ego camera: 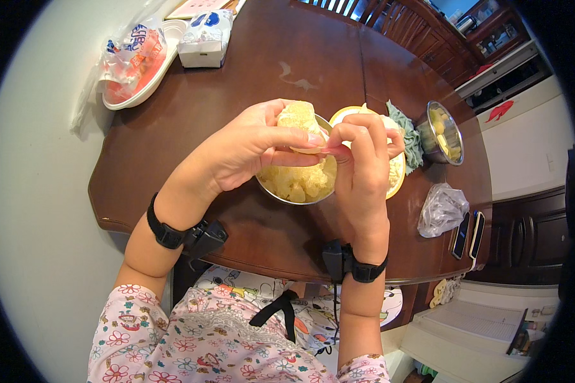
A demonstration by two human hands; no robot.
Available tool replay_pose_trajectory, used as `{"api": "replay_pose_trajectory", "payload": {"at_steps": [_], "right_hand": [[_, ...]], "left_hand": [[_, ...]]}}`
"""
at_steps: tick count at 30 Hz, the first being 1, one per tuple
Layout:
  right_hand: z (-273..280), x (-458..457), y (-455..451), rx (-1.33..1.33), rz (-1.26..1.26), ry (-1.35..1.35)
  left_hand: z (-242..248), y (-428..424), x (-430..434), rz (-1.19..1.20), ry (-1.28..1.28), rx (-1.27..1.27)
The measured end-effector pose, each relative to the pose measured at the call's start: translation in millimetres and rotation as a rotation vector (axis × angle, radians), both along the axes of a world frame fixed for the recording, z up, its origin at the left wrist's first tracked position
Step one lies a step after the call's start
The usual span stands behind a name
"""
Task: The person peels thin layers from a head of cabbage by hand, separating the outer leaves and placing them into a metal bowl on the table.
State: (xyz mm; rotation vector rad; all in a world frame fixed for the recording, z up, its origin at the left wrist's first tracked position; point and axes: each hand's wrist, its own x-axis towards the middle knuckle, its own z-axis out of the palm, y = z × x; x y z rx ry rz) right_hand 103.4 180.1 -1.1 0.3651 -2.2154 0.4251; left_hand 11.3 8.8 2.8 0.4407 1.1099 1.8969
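My left hand (249, 143) holds a pale yellow citrus segment, likely pomelo (298, 117), between thumb and fingers. The thumb and fingertips of my right hand (364, 158) pinch at the segment's right edge, on what looks like its thin membrane. Directly beneath is a metal bowl (303, 203) of peeled yellow pulp (292, 184), partly hidden by my left hand. Behind my right hand lies a yellow-rimmed plate (401, 177) with pale scraps (394, 173) on it; my fingers cover much of it.
Right of the plate are a crumpled green cloth (406, 136) and a steel bowl (461, 143) holding yellow pieces. Nearer me sit a clear plastic bag (443, 208) and two phones (460, 235) (477, 234). A white basin with a bag (136, 57) and a tissue pack (203, 40) stand far left.
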Motion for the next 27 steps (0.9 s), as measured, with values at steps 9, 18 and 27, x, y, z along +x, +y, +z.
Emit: {"api": "replay_pose_trajectory", "payload": {"at_steps": [9,18,27], "right_hand": [[-1.8,-2.5,3.1,-0.081,-0.019,-0.018],[-4.9,-2.3,-2.0,-0.176,-0.091,-0.017],[-6.1,-12.2,-6.3,0.002,-0.105,0.049]], "left_hand": [[-3.8,3.6,6.3,0.232,0.194,0.059],[-11.5,10.4,6.8,0.540,0.758,-0.058],[-9.7,11.8,8.8,0.590,0.900,-0.150]]}}
